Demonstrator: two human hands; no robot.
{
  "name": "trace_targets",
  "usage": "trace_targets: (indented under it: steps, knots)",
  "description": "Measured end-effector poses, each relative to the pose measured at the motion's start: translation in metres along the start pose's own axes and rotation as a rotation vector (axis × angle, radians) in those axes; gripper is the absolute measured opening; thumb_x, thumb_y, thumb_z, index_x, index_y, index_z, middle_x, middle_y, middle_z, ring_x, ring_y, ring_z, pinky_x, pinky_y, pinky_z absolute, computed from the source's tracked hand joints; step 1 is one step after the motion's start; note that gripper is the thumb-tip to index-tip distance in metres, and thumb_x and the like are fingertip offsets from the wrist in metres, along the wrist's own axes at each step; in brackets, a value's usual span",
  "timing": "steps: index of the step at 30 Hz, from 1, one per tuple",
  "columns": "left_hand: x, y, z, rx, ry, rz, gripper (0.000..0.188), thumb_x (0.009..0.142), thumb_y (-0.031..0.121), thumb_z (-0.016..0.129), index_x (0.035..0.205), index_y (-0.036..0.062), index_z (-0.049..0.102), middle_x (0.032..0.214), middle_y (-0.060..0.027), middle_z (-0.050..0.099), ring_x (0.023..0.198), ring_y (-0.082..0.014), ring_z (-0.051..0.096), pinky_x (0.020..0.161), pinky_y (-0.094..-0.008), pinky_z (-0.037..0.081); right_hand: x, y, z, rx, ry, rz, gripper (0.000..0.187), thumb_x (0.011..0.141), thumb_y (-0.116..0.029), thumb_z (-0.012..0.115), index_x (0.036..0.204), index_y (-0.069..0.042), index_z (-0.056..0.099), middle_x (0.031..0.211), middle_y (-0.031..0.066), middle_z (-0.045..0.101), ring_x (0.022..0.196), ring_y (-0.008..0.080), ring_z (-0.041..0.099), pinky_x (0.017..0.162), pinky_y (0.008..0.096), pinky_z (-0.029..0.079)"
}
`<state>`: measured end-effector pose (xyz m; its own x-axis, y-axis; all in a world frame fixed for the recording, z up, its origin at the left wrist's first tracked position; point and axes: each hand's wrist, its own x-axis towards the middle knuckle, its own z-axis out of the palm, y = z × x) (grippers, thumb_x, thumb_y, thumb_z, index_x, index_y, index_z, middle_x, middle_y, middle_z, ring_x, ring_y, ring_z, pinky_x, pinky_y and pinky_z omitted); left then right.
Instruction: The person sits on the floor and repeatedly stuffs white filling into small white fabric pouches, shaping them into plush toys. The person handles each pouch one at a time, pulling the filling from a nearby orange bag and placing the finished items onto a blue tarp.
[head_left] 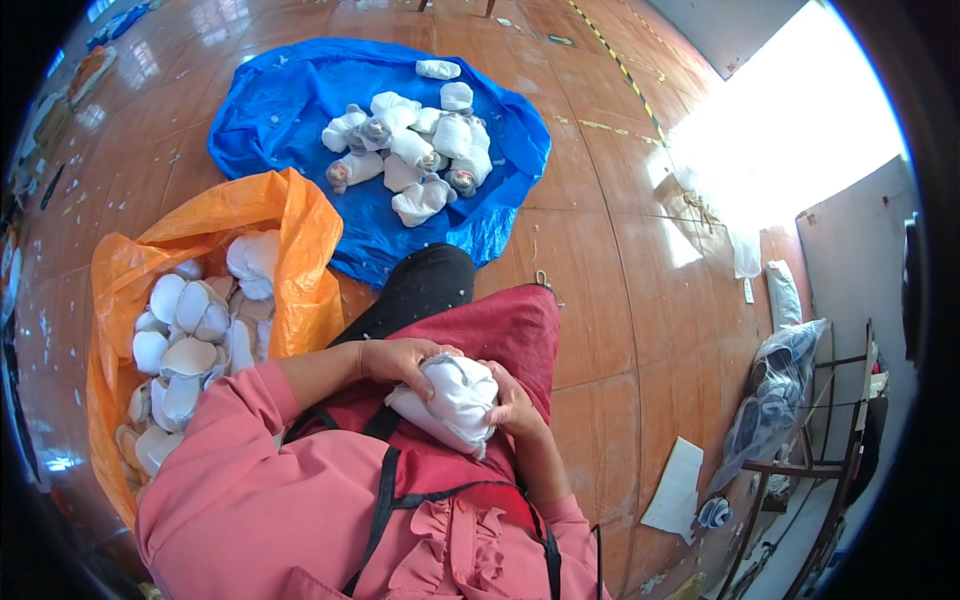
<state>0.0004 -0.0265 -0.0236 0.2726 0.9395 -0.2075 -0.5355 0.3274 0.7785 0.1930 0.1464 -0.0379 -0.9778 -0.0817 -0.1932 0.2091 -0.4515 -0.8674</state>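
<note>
A white, padded cloth piece [450, 400] rests over my lap, rounded and creased, its kind not plain. My left hand [405, 365] grips its upper left side, with the thumb pressed on the top. From the right, my right hand [512, 402] curls its fingers round the opposite edge. Beneath lies a dark red apron [525, 325]. To my left, an orange woven sack [315, 290] stands wide open. White, rounded, slipper-like pieces [190, 365] with some beige parts fill it.
Ahead, a blue sheet [275, 120] is spread on the brown tiled floor [600, 300], bearing several white cloth bundles [410, 150], some with grey ends. At right are a white flat sheet [675, 488], a clear plastic bag [760, 395] and a metal-framed rack [800, 468].
</note>
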Motion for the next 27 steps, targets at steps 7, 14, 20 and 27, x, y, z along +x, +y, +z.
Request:
trace_targets:
  steps: [7, 14, 20, 27]
  knots:
    - [0.0, -0.004, 0.0, 0.324, 0.026, 0.127, 0.07, 0.065, 0.023, 0.089, 0.124, 0.0022, 0.057, 0.12, -0.0052, 0.049, 0.117, -0.0178, 0.048, 0.104, -0.0331, 0.037, -0.02, -0.002, 0.004, -0.106, -0.045, 0.069, 0.121, 0.049, -0.047, 0.096, 0.142, -0.002, 0.033, 0.133, 0.0081, 0.046, 0.127, 0.0192, 0.041, 0.109, 0.0335, 0.03]
    - [-0.006, 0.012, 0.019, 0.342, -0.002, 0.068, 0.072, 0.064, 0.024, 0.091, 0.123, 0.0048, 0.054, 0.117, -0.0038, 0.051, 0.113, -0.0172, 0.05, 0.1, -0.0327, 0.039, -0.025, -0.006, 0.014, -0.131, -0.013, 0.102, 0.118, 0.049, -0.039, 0.097, 0.141, -0.003, 0.032, 0.133, 0.0075, 0.046, 0.127, 0.0189, 0.042, 0.109, 0.0333, 0.031]
    - [-0.012, 0.029, 0.037, 0.66, 0.069, 0.202, 0.065, 0.062, 0.03, 0.092, 0.111, 0.006, 0.057, 0.106, -0.0071, 0.059, 0.104, -0.0212, 0.057, 0.091, -0.0328, 0.045, -0.023, -0.003, 0.019, -0.02, 0.029, 0.095, 0.112, 0.05, -0.038, 0.096, 0.138, -0.005, 0.036, 0.128, 0.0048, 0.05, 0.123, 0.0176, 0.045, 0.106, 0.032, 0.034]
    - [-0.015, 0.018, 0.05, 0.617, 0.254, 0.233, 0.055, 0.063, 0.025, 0.091, 0.104, 0.006, 0.06, 0.097, -0.0053, 0.063, 0.093, -0.0197, 0.062, 0.085, -0.0331, 0.048, -0.02, 0.008, 0.015, 0.085, 0.046, 0.078, 0.102, 0.052, -0.033, 0.096, 0.134, -0.007, 0.04, 0.125, 0.0027, 0.052, 0.119, 0.0165, 0.048, 0.104, 0.0314, 0.036]
